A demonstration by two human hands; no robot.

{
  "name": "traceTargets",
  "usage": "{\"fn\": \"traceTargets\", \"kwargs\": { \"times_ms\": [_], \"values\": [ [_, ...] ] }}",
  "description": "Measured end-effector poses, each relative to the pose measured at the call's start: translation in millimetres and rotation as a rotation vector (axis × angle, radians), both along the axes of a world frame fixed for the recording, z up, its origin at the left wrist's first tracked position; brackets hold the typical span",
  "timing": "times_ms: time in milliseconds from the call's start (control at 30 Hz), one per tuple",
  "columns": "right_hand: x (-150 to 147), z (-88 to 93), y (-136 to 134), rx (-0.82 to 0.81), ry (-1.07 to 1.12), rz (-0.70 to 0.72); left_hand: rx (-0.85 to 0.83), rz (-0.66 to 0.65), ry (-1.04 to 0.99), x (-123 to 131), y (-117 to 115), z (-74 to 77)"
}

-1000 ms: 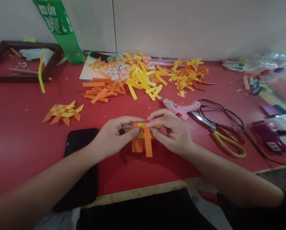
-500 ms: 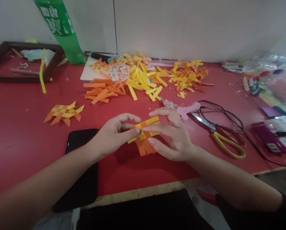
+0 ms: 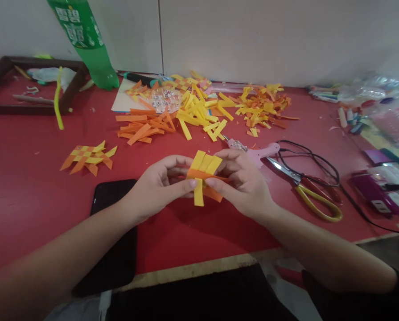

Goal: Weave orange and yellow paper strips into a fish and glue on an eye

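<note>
Head view | yellow-orange paper piece (image 3: 203,171) is above the near middle of red surface (image 3: 172,245) | seems light, thin, easy to crease; better hold is its crossed middle, not loose ends | left hand (image 3: 159,187) and right hand (image 3: 246,185) pinch it from both sides, fingers closed on it, thumbs near | forearms (image 3: 85,245) slant inward

head-worn camera | faces forward and down | near red table (image 3: 186,243)

A red table (image 3: 175,249) carries a wooden frame (image 3: 18,109) and bottle (image 3: 99,67) at upper left, paper strips (image 3: 191,117) at upper centre, a phone (image 3: 115,261) at lower left — and, right of centre, glue gun (image 3: 260,154) and scissors (image 3: 294,177).
</note>
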State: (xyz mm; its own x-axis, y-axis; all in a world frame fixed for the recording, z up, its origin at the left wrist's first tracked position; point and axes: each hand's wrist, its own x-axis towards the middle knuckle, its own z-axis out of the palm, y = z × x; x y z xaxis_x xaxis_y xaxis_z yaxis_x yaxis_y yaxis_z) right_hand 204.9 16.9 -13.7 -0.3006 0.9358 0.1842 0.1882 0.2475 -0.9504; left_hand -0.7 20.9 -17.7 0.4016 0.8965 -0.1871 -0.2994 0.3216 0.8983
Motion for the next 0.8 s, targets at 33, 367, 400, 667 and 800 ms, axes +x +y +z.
{"fn": "traceTargets", "kwargs": {
  "times_ms": [33,367,400,667,800],
  "values": [
    [0.0,-0.1,0.0,0.003,-0.002,0.006,-0.022,-0.002,0.002,0.2,-0.1,0.1],
    [-0.3,-0.8,0.0,0.019,-0.028,-0.073,-0.015,0.018,0.167,-2.4,-2.7,3.5],
    [-0.1,-0.5,0.2,0.026,-0.035,-0.092,-0.014,0.028,0.169,-3.0,-2.9,3.3],
    [0.9,0.3,1.6,0.065,0.024,-0.192,-0.054,0.097,0.132,-1.2,0.1,1.7],
    [1.0,0.7,2.3,0.081,0.016,-0.211,-0.111,0.151,0.101,0.6,1.5,2.7]
  ]
}}
